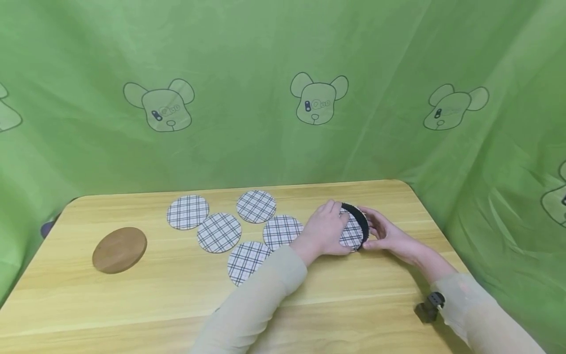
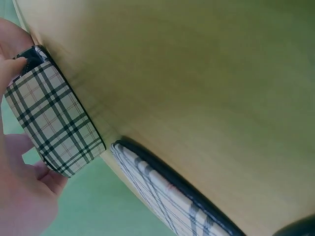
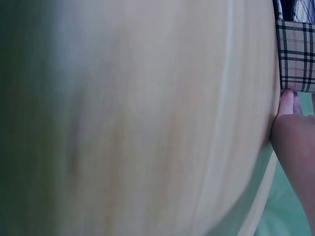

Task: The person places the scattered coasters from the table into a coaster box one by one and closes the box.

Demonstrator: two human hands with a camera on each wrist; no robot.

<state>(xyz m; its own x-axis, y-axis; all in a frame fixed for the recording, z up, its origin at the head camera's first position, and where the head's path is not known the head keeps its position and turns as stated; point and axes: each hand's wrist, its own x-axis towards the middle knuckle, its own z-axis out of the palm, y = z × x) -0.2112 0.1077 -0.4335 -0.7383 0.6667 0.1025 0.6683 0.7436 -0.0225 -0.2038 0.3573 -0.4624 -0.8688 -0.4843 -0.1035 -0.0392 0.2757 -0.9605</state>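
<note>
A round coaster holder (image 2: 56, 118), plaid outside and black inside, stands at the right side of the table. A plaid disc (image 1: 352, 237) shows within its black rim (image 1: 360, 220). My left hand (image 1: 325, 231) reaches over its left side and grips it, thumb toward the front; the fingers partly cover the disc. From the right, my right hand (image 1: 389, 238) holds the holder, thumb at the front and fingers behind. The right wrist view catches only a corner of the plaid wall (image 3: 297, 56), with the right fingers against it.
Several round plaid coasters, among them one nearest the front (image 1: 247, 260) and one at the back (image 1: 256, 206), lie spread left of the hands. Farther left is a plain brown disc (image 1: 119, 250). A green curtain (image 1: 247, 142) surrounds the wooden table (image 1: 168, 300).
</note>
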